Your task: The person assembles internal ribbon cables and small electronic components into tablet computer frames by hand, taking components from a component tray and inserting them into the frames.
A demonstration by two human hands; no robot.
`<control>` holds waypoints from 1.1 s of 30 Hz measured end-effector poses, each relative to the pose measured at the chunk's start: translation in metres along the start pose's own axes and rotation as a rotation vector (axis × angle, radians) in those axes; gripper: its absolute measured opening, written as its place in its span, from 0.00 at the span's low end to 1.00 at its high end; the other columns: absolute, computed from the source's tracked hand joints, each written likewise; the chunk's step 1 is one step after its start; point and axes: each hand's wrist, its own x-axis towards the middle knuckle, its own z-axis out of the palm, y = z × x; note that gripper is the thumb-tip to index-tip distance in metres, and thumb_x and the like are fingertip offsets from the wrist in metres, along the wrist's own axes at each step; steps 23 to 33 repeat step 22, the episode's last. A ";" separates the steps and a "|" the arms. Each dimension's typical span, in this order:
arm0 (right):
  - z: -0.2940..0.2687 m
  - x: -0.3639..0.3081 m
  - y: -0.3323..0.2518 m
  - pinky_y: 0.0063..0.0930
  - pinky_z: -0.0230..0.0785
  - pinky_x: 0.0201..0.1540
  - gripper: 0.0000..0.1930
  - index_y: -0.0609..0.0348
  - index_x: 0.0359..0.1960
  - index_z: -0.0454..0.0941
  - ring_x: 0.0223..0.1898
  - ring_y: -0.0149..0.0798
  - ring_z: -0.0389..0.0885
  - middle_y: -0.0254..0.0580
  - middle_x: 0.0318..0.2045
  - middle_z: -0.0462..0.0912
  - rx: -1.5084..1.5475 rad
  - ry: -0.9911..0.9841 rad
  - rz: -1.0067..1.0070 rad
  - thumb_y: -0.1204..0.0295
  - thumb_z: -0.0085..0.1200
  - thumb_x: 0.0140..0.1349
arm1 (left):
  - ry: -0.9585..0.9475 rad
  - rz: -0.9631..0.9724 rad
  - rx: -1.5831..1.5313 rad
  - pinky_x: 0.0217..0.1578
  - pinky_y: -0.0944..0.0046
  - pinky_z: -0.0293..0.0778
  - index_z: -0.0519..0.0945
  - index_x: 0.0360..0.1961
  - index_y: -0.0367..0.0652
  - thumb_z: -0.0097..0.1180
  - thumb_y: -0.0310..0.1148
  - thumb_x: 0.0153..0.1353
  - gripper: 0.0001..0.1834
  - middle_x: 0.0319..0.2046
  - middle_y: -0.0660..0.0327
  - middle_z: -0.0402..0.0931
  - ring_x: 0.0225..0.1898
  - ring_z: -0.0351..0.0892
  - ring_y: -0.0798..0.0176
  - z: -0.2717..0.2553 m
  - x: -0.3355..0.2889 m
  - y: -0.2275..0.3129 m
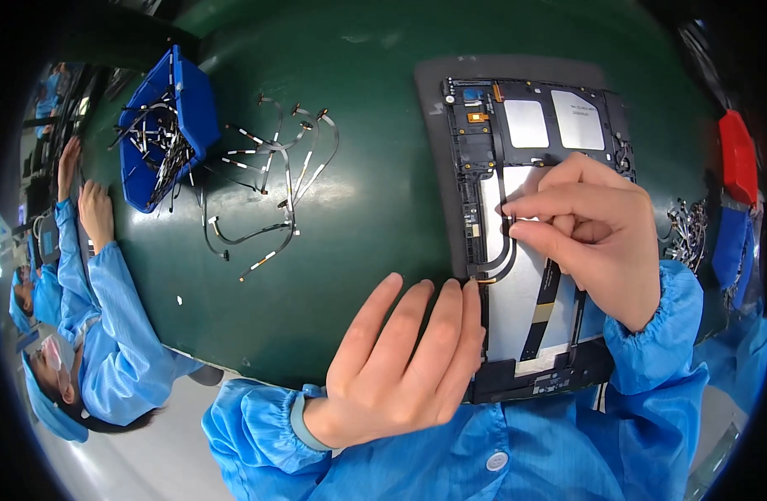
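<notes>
An opened tablet-like device (525,313), with a black frame and silver plates inside, lies on a dark grey mat (438,134) in front of me. A thin black flat cable (501,171) runs along the device's left part and curves toward its left edge. My right hand (596,234) is closed over the device, pinching the cable between thumb and forefinger. At the left edge, my left hand (408,355) has its fingers stretched out, their tips beside the cable's lower end. Whether they press on it I cannot tell. A wider black strip (544,313) lies across the lower silver plate.
On the green table (375,108), a blue bin (196,100) full of cables stands at left, with loose cables (287,159) beside it. At right are a cable heap (688,230), a red bin (738,159) and a blue bin (731,250). A co-worker's arm (108,267) rests at far left.
</notes>
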 end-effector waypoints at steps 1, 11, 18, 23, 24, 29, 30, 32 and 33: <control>0.002 0.001 -0.001 0.13 0.57 0.21 0.11 0.66 0.37 0.85 0.22 0.17 0.68 0.34 0.31 0.75 0.060 -0.001 0.000 0.89 0.61 0.52 | 0.000 0.001 0.000 0.48 0.59 0.77 0.86 0.36 0.45 0.57 0.30 0.52 0.11 0.35 0.63 0.82 0.36 0.82 0.65 -0.001 -0.002 0.001; 0.004 -0.001 -0.001 0.12 0.56 0.21 0.12 0.65 0.36 0.85 0.21 0.17 0.67 0.34 0.31 0.76 0.011 0.031 -0.034 0.90 0.60 0.52 | 0.120 0.189 -0.025 0.43 0.69 0.81 0.84 0.37 0.36 0.52 0.30 0.60 0.11 0.38 0.56 0.83 0.39 0.84 0.60 0.024 0.009 0.010; 0.005 0.006 0.001 0.13 0.55 0.20 0.11 0.65 0.35 0.85 0.20 0.17 0.66 0.35 0.30 0.76 0.050 0.068 -0.033 0.88 0.63 0.50 | 0.061 0.287 0.109 0.40 0.71 0.80 0.84 0.37 0.37 0.49 0.34 0.64 0.14 0.37 0.56 0.83 0.35 0.84 0.62 0.022 0.016 0.009; 0.004 0.006 -0.001 0.13 0.58 0.20 0.08 0.62 0.35 0.86 0.18 0.21 0.70 0.37 0.31 0.77 -0.054 0.058 -0.003 0.85 0.62 0.54 | 0.098 0.317 0.149 0.40 0.76 0.80 0.84 0.37 0.38 0.46 0.36 0.66 0.16 0.36 0.57 0.84 0.34 0.84 0.63 0.028 0.017 0.008; 0.004 0.006 -0.001 0.13 0.58 0.20 0.08 0.62 0.35 0.86 0.18 0.21 0.70 0.37 0.31 0.77 -0.054 0.058 -0.003 0.85 0.62 0.54 | 0.098 0.317 0.149 0.40 0.76 0.80 0.84 0.37 0.38 0.46 0.36 0.66 0.16 0.36 0.57 0.84 0.34 0.84 0.63 0.028 0.017 0.008; 0.004 0.006 -0.001 0.13 0.58 0.20 0.08 0.62 0.35 0.86 0.18 0.21 0.70 0.37 0.31 0.77 -0.054 0.058 -0.003 0.85 0.62 0.54 | 0.098 0.317 0.149 0.40 0.76 0.80 0.84 0.37 0.38 0.46 0.36 0.66 0.16 0.36 0.57 0.84 0.34 0.84 0.63 0.028 0.017 0.008; 0.004 0.006 -0.001 0.13 0.58 0.20 0.08 0.62 0.35 0.86 0.18 0.21 0.70 0.37 0.31 0.77 -0.054 0.058 -0.003 0.85 0.62 0.54 | 0.098 0.317 0.149 0.40 0.76 0.80 0.84 0.37 0.38 0.46 0.36 0.66 0.16 0.36 0.57 0.84 0.34 0.84 0.63 0.028 0.017 0.008; 0.004 0.006 -0.001 0.13 0.58 0.20 0.08 0.62 0.35 0.86 0.18 0.21 0.70 0.37 0.31 0.77 -0.054 0.058 -0.003 0.85 0.62 0.54 | 0.098 0.317 0.149 0.40 0.76 0.80 0.84 0.37 0.38 0.46 0.36 0.66 0.16 0.36 0.57 0.84 0.34 0.84 0.63 0.028 0.017 0.008; 0.004 0.006 -0.001 0.13 0.58 0.20 0.08 0.62 0.35 0.86 0.18 0.21 0.70 0.37 0.31 0.77 -0.054 0.058 -0.003 0.85 0.62 0.54 | 0.098 0.317 0.149 0.40 0.76 0.80 0.84 0.37 0.38 0.46 0.36 0.66 0.16 0.36 0.57 0.84 0.34 0.84 0.63 0.028 0.017 0.008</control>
